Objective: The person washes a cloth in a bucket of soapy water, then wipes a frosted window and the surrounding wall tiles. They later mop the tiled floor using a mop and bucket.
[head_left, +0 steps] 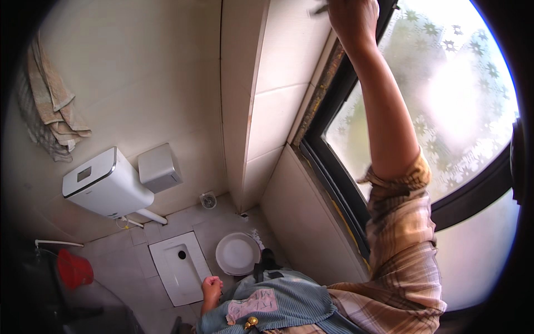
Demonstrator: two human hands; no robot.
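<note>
My right hand (354,16) is raised high at the upper edge, beside the dark frame of a frosted window (445,94). Its fingers are closed and partly cut off by the picture's edge. A small, blurred grey piece (319,9) sticks out to its left, and I cannot make out what it is. Low in front of my body, my left hand (212,288) is curled closed, with nothing seen in it. It is nearest to the white squat toilet (173,267) in the floor. My right arm, its plaid sleeve rolled up, crosses the window pane.
A white round basin (238,254) stands on the floor by my feet. On the left wall hang a white cistern (100,186), a grey box (159,167) and towels (53,106). A red bucket (75,268) is at the lower left. A tiled wall (278,67) borders the window.
</note>
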